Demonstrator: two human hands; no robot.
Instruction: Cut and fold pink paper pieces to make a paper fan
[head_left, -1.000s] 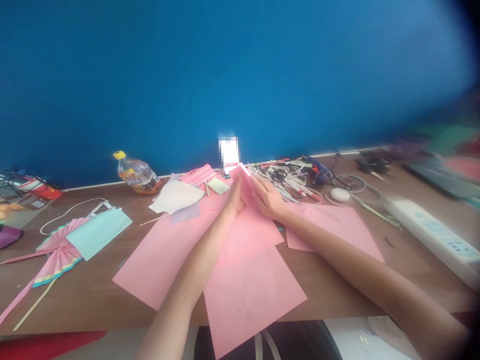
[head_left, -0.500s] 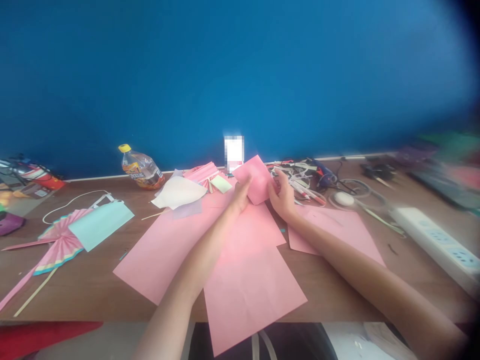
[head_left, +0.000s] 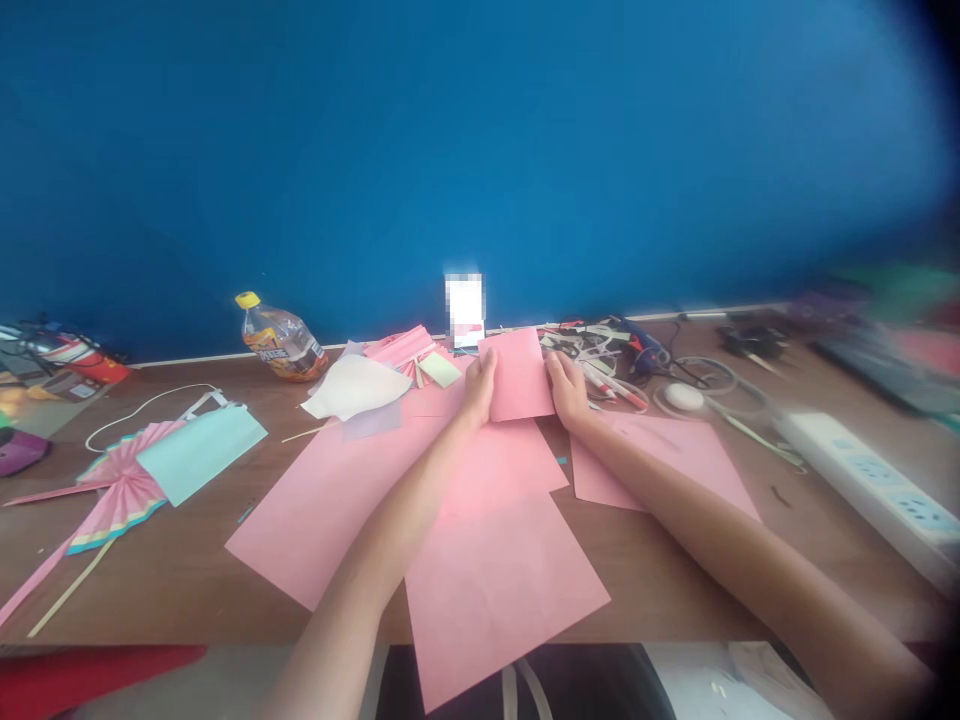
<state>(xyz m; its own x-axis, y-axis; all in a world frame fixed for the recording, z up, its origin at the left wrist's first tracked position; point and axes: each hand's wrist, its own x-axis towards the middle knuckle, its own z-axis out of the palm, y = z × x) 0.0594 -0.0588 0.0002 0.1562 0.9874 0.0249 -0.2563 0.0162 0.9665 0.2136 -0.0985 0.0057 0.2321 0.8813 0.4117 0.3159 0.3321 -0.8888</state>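
Observation:
A small pink paper piece [head_left: 517, 376] is held up above the desk between my two hands. My left hand [head_left: 480, 386] grips its left edge, thumb along the near face. On the right edge, my right hand [head_left: 568, 388] holds it with bent fingers; the fingertips behind the paper are hidden. Below lie large pink sheets [head_left: 510, 590], overlapping one another, with one hanging over the desk's front edge. Another pink sheet [head_left: 675, 460] lies under my right forearm.
Left: a pleated paper fan [head_left: 127, 480], a light-blue mask [head_left: 202, 450], a tilted bottle [head_left: 281, 343]. Behind: white paper [head_left: 356, 387], a pleated pink piece [head_left: 397, 350]. Right: a glue gun [head_left: 645, 345], cables, a power strip [head_left: 870, 480].
The small pink paper has turned from a tilted, corner-up pose to nearly upright and come slightly lower. My hands have shifted to its left and right edges.

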